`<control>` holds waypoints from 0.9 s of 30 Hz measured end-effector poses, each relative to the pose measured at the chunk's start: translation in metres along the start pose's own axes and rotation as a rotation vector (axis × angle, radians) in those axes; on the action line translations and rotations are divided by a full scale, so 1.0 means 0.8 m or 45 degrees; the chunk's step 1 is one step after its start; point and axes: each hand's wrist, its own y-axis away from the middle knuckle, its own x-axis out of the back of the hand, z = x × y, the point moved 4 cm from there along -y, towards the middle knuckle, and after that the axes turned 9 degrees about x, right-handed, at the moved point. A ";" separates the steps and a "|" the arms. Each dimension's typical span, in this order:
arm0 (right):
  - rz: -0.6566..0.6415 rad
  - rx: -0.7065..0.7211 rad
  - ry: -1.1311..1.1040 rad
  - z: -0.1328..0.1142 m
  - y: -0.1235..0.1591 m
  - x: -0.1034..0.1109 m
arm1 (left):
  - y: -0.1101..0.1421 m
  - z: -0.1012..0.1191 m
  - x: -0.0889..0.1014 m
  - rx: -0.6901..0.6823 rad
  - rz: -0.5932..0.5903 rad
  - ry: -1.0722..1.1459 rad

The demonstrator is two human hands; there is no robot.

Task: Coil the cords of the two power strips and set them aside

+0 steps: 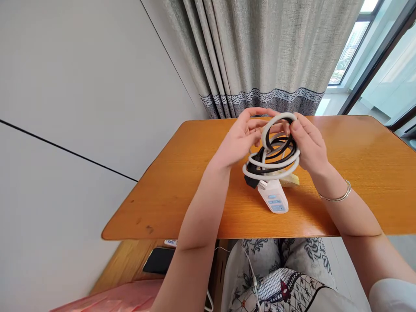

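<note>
Wooden table [169, 190] is spanning below a curtain [260, 56]; above it, the right hand [310, 143] is pinching the coiled cables [273, 158], the left hand [242, 136] is curving loosely beside them, and a white controller [274, 199] is showing just beneath the cables.

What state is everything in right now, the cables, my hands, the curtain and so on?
White cable: coiled in loops
Black cable: coiled among the white loops
Right hand: pinching the white cable
Left hand: fingers curled by the loops, grip unclear
White block: blue-marked face showing
Dark-faced device: lying flat, face dark
Bracelet: worn
Curtain: hanging in folds
</note>
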 end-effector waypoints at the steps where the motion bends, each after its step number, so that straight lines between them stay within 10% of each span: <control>1: -0.031 0.032 0.026 -0.001 0.000 -0.002 | 0.003 0.002 -0.007 -0.035 -0.029 0.012; 13: 0.012 0.131 0.531 0.033 -0.006 0.034 | -0.013 -0.016 0.008 -0.174 -0.031 -0.036; 19: 0.368 0.133 0.364 0.039 -0.010 0.062 | -0.031 -0.051 -0.010 -0.114 -0.379 -0.135; 27: 0.586 -0.054 -0.020 0.077 -0.013 0.079 | -0.041 -0.121 -0.044 0.086 -0.426 0.000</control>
